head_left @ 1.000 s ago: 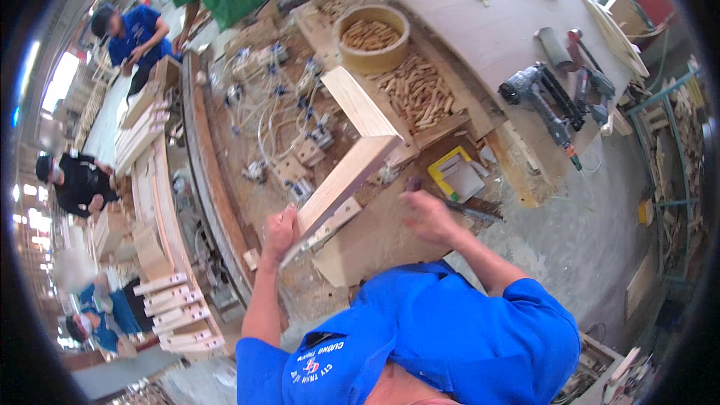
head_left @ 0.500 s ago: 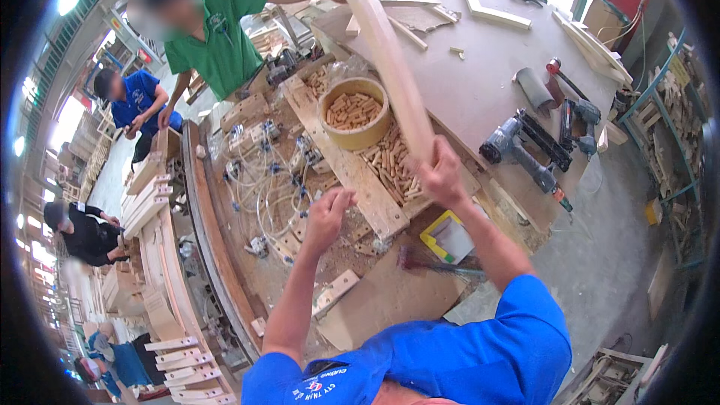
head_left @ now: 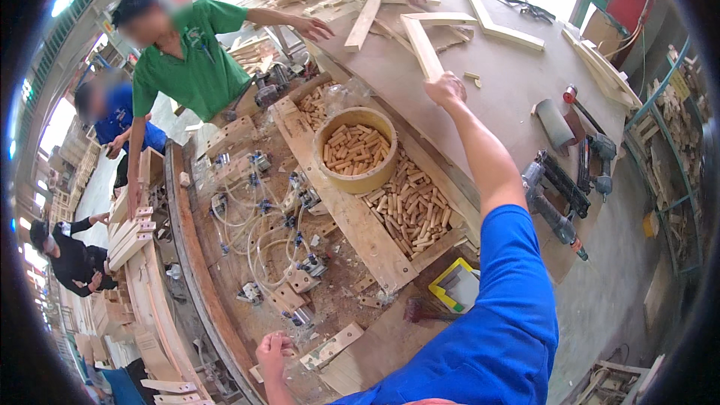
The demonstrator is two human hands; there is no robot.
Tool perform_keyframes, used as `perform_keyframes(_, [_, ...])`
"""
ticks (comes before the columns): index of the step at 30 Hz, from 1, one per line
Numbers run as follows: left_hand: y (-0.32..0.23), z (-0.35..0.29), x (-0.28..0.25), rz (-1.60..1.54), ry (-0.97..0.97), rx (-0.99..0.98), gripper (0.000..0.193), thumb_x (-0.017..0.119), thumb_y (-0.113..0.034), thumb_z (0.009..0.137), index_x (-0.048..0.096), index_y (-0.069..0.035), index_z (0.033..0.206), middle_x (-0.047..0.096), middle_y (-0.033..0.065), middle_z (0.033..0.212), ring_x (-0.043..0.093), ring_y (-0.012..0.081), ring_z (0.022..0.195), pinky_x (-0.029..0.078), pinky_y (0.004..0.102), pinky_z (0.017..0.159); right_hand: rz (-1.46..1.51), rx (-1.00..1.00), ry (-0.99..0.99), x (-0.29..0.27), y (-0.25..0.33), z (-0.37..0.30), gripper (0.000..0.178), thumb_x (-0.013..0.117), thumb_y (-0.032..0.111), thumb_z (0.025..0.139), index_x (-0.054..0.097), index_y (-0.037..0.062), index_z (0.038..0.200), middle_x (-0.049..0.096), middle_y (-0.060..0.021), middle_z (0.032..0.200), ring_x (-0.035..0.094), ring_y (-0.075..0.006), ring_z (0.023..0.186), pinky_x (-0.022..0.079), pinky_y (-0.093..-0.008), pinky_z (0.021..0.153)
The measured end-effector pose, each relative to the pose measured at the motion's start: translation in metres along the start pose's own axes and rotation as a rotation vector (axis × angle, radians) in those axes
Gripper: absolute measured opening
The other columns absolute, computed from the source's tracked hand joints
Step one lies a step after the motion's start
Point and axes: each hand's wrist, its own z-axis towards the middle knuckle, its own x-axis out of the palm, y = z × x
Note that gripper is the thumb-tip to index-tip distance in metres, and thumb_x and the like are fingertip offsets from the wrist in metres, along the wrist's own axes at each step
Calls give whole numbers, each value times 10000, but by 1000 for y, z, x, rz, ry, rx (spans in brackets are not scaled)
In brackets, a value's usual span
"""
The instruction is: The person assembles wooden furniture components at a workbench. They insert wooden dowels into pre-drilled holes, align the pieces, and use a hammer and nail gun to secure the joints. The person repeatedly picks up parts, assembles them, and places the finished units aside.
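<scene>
My right hand (head_left: 446, 90) reaches out over the far tabletop, fingers closed round the near end of an angled wooden frame piece (head_left: 422, 45). Its second leg runs off to the right at the far end. At the lower left, my left hand (head_left: 274, 351) is low over the workbench with fingers curled in; whatever it may hold is hidden. Closest to it are a short drilled wooden block (head_left: 331, 346) and clamps with clear air hoses (head_left: 262, 251). Between my arms stand a round yellowish tub (head_left: 352, 178) of wooden dowels and a wooden bin of loose dowels (head_left: 409, 206).
Nail guns (head_left: 555, 187) lie at the tabletop's right edge beside a grey cylinder (head_left: 553, 124). Another angled frame (head_left: 502, 26) rests farther back. A co-worker in green (head_left: 191, 52) stands at the left, one arm over the table. A yellow-edged box (head_left: 456, 285) sits near my right arm.
My right hand has moved away from me and lowered the wooden piece toward the far tabletop. My left hand has drawn back down and left. The co-worker's outstretched hand is now apart from the piece.
</scene>
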Motion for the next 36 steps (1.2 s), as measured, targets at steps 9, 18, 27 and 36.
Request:
perform_keyframes(9, [24, -16, 2, -27, -55, 21, 259, 656, -260, 1074, 712, -27, 1170, 754, 63, 923, 705, 125, 797, 550, 263, 634, -134, -352, -320, 4, -25, -44, 662, 750, 453, 942, 627, -12, 1398, 609, -228, 1359, 607, -438, 1265, 520, -544, 1047])
perform_keyframes(18, [43, -77, -13, 66, 9, 178, 255, 671, -265, 1073, 727, -32, 1160, 745, 34, 948, 674, 93, 826, 536, 252, 684, 423, -681, 378, 34, -166, -364, 232, 733, 204, 948, 743, 29, 1100, 743, -195, 950, 737, -337, 922, 585, -426, 825])
perform_keyframes(27, [63, -133, -44, 172, 88, 300, 257, 666, -240, 1062, 725, -5, 1148, 741, 37, 936, 661, 93, 841, 522, 263, 713, 17, -669, 701, 40, -239, -564, 360, 625, 347, 988, 717, 84, 1217, 754, -219, 1095, 715, -445, 1044, 579, -552, 876])
perform_keyframes(36, [149, -213, -158, 208, -197, 395, 252, 685, -229, 1041, 742, 0, 1129, 748, 70, 921, 677, 144, 854, 548, 335, 819, -299, -790, 915, 69, -197, -649, 403, 629, 386, 972, 710, 97, 1241, 758, -232, 1136, 716, -458, 1066, 578, -553, 930])
